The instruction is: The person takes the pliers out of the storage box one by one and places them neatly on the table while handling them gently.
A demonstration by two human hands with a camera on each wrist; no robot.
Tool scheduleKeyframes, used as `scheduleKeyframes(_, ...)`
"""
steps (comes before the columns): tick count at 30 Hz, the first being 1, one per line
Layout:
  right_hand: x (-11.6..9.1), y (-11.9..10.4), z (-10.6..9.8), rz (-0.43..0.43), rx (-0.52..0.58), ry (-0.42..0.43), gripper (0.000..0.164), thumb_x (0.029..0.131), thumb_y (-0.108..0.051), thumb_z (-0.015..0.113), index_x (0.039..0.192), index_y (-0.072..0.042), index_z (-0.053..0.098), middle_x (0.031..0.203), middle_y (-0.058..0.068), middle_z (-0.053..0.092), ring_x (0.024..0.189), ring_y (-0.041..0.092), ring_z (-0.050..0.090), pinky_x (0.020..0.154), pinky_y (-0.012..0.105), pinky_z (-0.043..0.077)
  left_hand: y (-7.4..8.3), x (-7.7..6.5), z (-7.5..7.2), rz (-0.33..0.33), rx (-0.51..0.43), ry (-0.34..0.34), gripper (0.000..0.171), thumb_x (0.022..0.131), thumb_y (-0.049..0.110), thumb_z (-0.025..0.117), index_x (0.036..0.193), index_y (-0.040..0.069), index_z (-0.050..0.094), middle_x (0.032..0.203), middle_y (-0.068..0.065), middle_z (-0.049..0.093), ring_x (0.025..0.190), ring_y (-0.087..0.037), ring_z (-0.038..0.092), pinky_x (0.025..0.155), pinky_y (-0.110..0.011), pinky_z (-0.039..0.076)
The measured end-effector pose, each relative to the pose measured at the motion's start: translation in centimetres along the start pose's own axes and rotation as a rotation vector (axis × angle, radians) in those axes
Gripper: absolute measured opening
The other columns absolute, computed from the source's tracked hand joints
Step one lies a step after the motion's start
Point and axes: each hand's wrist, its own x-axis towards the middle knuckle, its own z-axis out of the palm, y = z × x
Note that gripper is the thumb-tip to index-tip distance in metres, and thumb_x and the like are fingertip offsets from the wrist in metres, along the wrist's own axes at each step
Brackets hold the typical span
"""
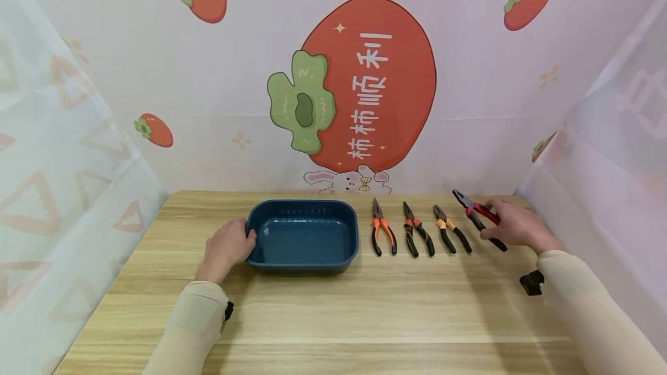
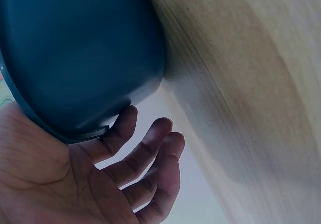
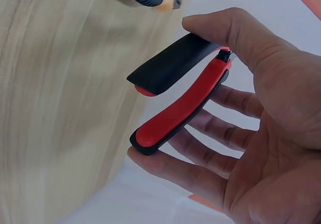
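A dark blue rectangular tub (image 1: 302, 242) stands on the table, its inside bare. At its left end my left hand (image 1: 226, 247) grips the rim; in the left wrist view the fingers (image 2: 142, 158) curl beneath the lip at the tub's outer wall. My right hand (image 1: 518, 224) holds a pair of combination pliers (image 1: 471, 212) by red-and-black handles, thumb on one handle and fingers along the other. The handles (image 3: 183, 108) are spread apart in the right wrist view. Whether the pliers touch the table is hard to tell.
Between tub and right hand lie three more pliers in a row: orange-handled long-nose pliers (image 1: 384, 230), black-and-red long-nose pliers (image 1: 417, 230), and black-and-yellow pliers (image 1: 450, 230). A cloth backdrop (image 1: 469, 149) with persimmon prints rises behind the wooden table (image 1: 365, 311) and along both sides.
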Motion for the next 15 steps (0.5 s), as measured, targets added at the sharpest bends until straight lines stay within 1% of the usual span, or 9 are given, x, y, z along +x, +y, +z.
scheduleKeyframes(3,0.1,0.3,0.3,0.023,0.008,-0.019,0.068,0.081,-0.033,0.083,0.126,0.009,0.054,0.103,0.021,0.063,0.084,0.032,0.059,0.068,0.048,0.048,0.0,0.0,0.0,0.0,0.003,0.003,0.028,0.101,0.022,0.051,0.102,-0.003,0.063,0.092,-0.015,0.062,0.078,-0.03,0.057,0.062,-0.046,0.047)
scheduleKeyframes(9,0.4,0.8,1.0,0.117,0.075,-0.1,0.066,0.085,-0.034,0.079,0.126,0.009,0.051,0.089,0.013,0.059,0.075,0.028,0.053,0.061,0.04,0.042,0.1,0.0,0.0,-0.005,-0.002,0.007,0.027,0.101,0.022,0.05,0.099,-0.001,0.063,0.089,-0.014,0.061,0.077,-0.03,0.057,0.062,-0.046,0.046)
scheduleKeyframes(11,0.4,0.9,1.3,0.14,0.099,-0.105,0.064,0.086,-0.034,0.078,0.125,0.009,0.051,0.084,0.01,0.056,0.071,0.026,0.052,0.057,0.037,0.04,0.1,-0.1,0.0,-0.006,-0.004,0.007,0.027,0.101,0.022,0.05,0.098,-0.001,0.063,0.088,-0.014,0.061,0.077,-0.03,0.056,0.062,-0.045,0.046)
scheduleKeyframes(15,0.5,1.3,2.0,0.172,0.152,-0.111,0.064,0.088,-0.033,0.077,0.128,0.01,0.049,0.078,0.009,0.054,0.06,0.021,0.051,0.051,0.034,0.041,0.1,-0.1,0.0,-0.004,0.0,0.008,0.027,0.102,0.023,0.051,0.1,-0.002,0.063,0.09,-0.015,0.061,0.078,-0.03,0.057,0.062,-0.046,0.046)
